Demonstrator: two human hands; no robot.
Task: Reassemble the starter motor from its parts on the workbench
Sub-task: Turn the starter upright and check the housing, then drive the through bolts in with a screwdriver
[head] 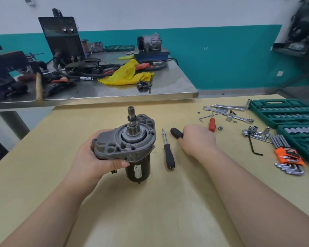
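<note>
The left hand (98,154) grips the grey metal and black starter motor (130,141), standing it on the tan wooden workbench (150,202) gear-end up, likely to keep it steady; the right hand (197,138) curls round a black-handled tool (176,133), probably for tightening

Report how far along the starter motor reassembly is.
Mostly together: the grey nose housing sits on the black motor body, pinion shaft protruding. The left hand holds the motor upright; the right hand grips a black-handled tool. Whether all bolts are fitted cannot be told; fastening probably remains.
</note>
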